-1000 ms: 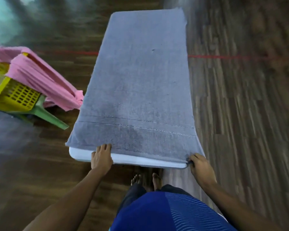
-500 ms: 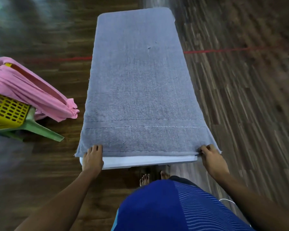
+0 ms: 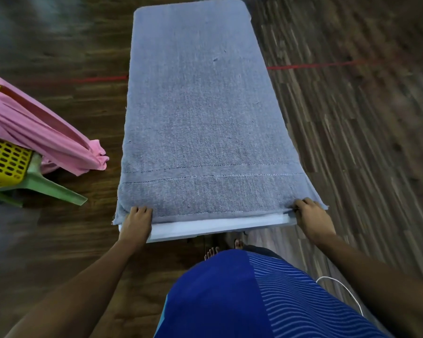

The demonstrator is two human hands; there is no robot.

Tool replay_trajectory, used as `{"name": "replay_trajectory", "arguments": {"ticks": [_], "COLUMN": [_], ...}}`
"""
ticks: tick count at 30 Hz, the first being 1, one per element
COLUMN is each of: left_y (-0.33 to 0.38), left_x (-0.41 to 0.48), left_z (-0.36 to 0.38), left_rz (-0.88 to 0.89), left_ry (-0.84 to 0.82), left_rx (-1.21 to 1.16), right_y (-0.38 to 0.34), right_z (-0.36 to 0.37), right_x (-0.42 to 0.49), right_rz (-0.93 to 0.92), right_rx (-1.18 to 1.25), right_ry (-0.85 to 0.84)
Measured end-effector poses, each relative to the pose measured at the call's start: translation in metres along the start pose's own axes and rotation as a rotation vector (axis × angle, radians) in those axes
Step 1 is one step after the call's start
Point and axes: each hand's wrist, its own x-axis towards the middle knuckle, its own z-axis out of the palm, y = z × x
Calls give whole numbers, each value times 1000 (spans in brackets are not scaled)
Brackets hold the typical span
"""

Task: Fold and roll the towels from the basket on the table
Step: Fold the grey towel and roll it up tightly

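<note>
A grey towel [image 3: 200, 113] lies flat along the whole white table [image 3: 220, 226], with only the table's near edge showing. My left hand [image 3: 136, 222] holds the towel's near left corner, fingers curled over its hem. My right hand [image 3: 311, 217] pinches the near right corner at the table's edge. A pink towel [image 3: 42, 132] hangs out of a yellow basket [image 3: 4, 158] at the far left.
The basket sits on a green plastic stool [image 3: 47, 187] left of the table. Dark wood floor surrounds the table, crossed by a red line [image 3: 310, 66]. A white cable [image 3: 339, 291] lies by my right arm. My bare feet are under the table's near edge.
My view has swung right, so the table now runs straight ahead. Both hands stay at the towel's near corners, and the right corner now hangs slightly past the table's edge.
</note>
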Motion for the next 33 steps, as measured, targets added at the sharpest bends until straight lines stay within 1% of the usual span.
{"name": "replay_trajectory", "arguments": {"ticks": [3, 6, 8, 11, 17, 21, 25, 27, 31, 33], "left_y": [-4, -8, -10, -13, -15, -17, -26, -26, -25, -28], "left_x": [-13, -24, -23, -21, -14, -2, -15, -24, -31, -29], "left_z": [0, 2, 1, -5, -4, -9, 2, 7, 8, 9], "left_rz": [-11, -68, -97, -133, -27, -92, -130, -149, -175, -159], "left_ry": [-21, -2, 13, 18, -44, -11, 76, 88, 105, 103], "left_rx": [-39, -199, -255, -248, -115, -206, -262, -297, -365, -341], "right_y": [5, 7, 5, 0, -12, -8, 8, 13, 24, 26], "right_z": [-2, -3, -5, -3, -2, -1, -2, -4, -4, -5], "right_x": [1, -1, 1, 3, 1, 3, 7, 10, 19, 26], "right_rz": [-34, -52, -54, -33, 45, 43, -33, -22, -48, -48], "right_rx": [9, 17, 21, 12, -24, -9, 34, 46, 82, 66], "right_ry": [-7, -3, 2, 5, -19, -12, -18, -25, -142, -170]}}
